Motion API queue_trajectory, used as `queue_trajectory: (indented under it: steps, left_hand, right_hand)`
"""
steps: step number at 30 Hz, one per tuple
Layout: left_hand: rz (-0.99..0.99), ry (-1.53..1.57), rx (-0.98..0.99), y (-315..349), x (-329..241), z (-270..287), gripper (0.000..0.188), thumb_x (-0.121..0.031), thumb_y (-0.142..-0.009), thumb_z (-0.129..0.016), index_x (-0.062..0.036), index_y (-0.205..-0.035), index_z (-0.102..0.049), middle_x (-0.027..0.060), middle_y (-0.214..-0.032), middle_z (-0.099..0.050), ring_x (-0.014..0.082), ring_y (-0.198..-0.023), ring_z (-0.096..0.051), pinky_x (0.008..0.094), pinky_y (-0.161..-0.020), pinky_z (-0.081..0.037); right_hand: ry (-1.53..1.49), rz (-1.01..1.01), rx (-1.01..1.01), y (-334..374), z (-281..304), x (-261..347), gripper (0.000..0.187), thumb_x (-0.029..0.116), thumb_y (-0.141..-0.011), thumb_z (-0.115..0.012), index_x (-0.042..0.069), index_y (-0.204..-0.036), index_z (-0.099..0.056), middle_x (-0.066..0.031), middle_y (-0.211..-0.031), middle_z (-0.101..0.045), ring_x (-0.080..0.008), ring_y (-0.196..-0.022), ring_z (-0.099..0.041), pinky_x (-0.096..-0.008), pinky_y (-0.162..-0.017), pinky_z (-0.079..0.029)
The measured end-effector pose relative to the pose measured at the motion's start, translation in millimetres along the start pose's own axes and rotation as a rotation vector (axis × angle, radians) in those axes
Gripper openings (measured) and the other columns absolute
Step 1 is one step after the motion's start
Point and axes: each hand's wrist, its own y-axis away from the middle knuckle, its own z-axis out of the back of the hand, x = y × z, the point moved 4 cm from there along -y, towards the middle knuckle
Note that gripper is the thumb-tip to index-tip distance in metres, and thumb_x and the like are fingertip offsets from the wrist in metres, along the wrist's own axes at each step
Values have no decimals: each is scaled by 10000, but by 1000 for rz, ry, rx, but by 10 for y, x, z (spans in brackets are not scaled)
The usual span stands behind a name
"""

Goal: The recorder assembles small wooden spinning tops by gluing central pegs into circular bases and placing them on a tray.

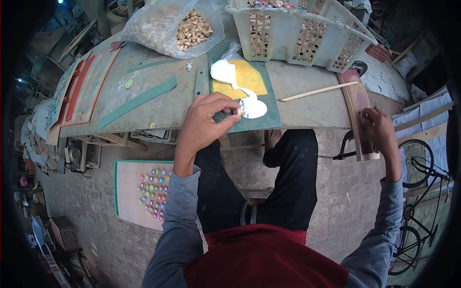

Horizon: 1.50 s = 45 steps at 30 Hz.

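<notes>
My left hand (206,122) pinches a small light-wood block (241,112) between thumb and fingertips. The block is at the left edge of a thick white puddle (254,109) that looks like glue or paint. A white trail joins this puddle to a larger white mass (223,72) on a yellow sheet (254,79), over a green board (269,108). Off to the right, my right hand (379,128) has its fingers bent together at a wooden plank (354,103) with a dark purplish face, which juts past the table edge. Whatever its fingertips hold, if anything, is hidden.
A thin wooden stick (317,92) lies between board and plank. Behind stand a clear bag of wooden blocks (192,31) and a pale plastic crate (288,36). Green strips (139,102) lie to the left. Below, a tray (132,192) carries colourful round pieces. A bicycle (415,206) stands right.
</notes>
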Motion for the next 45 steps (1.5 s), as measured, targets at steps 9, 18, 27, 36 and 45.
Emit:
queue_trajectory:
  steps: [9,18,27,36,45]
  left_hand:
    - [-49,-51,-5,-3,-13,-21,204,-67,-740,-767,-42,-938,-723,67,-941,-702,209,-860,-643,331,-821,-447]
    - [-8,128,-307,106,83,23,193,34,-788,-740,3,-975,-703,90,-966,-692,141,-808,-658,274,-718,-524]
    - [86,538,-397,203,309,89,216,43,-903,-642,58,-1119,-647,108,-1060,-693,124,-934,-639,251,-832,-514]
    - [134,694,-592,518,85,300,253,-21,-913,-624,99,-1135,-613,138,-1041,-672,177,-889,-647,306,-827,-526]
    - [67,709,-545,776,-481,-65,235,-30,-885,-635,73,-1096,-629,167,-1050,-646,176,-867,-600,308,-819,-485]
  right_hand:
    - [16,29,-14,-147,-18,-31,221,140,-879,-605,20,-1052,-675,-169,-964,-636,-368,-934,-609,-435,-826,-477]
    - [53,45,-79,-101,27,9,200,148,-889,-601,16,-1018,-678,-184,-945,-632,-388,-927,-614,-443,-818,-482]
    - [64,50,-60,-131,12,-11,234,146,-855,-619,24,-1047,-674,-177,-926,-628,-380,-902,-620,-449,-791,-495]
    - [61,5,129,137,31,-121,229,164,-883,-600,42,-1059,-679,-181,-1046,-639,-376,-972,-624,-454,-821,-495]
    - [71,-11,-75,-571,-14,-404,280,221,-923,-576,6,-1076,-667,-149,-987,-665,-322,-923,-638,-415,-824,-500]
